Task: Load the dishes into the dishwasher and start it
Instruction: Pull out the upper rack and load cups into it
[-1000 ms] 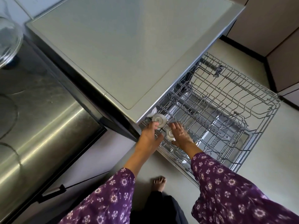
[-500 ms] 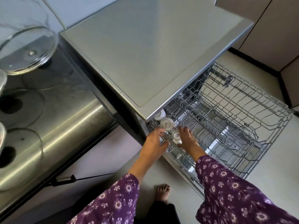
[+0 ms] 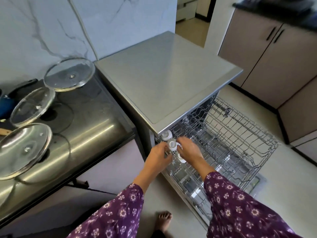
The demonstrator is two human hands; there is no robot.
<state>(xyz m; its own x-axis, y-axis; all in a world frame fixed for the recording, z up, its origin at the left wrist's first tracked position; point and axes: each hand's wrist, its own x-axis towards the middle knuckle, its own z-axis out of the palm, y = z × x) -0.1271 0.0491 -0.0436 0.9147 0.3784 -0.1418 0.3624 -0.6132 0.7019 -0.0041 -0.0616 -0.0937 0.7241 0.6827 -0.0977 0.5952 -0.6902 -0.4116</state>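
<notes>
The steel-topped dishwasher [image 3: 171, 79] stands open with its upper wire rack [image 3: 240, 138] pulled out over the floor. Three small white cups sit upside down along the rack's left edge: one at the back [image 3: 166, 134], one in the middle [image 3: 172, 144] and one at the front [image 3: 182, 159]. My left hand [image 3: 158, 156] curls its fingers round the left side of the middle cup. On that cup's right side, my right hand [image 3: 190, 150] lies palm down with its fingers against it; the front cup is partly under the palm.
Left of the dishwasher is a steel stove [image 3: 72, 134] with three glass lids [image 3: 68, 73], a blue pot and a black handle. Beige cabinets [image 3: 274, 66] stand behind the rack. My bare foot [image 3: 163, 220] is on the floor near the machine's door.
The view has lifted and drawn back, showing the stove and lids. Both hands stay at the cups; my right hand's fingers have shifted up to the middle cup.
</notes>
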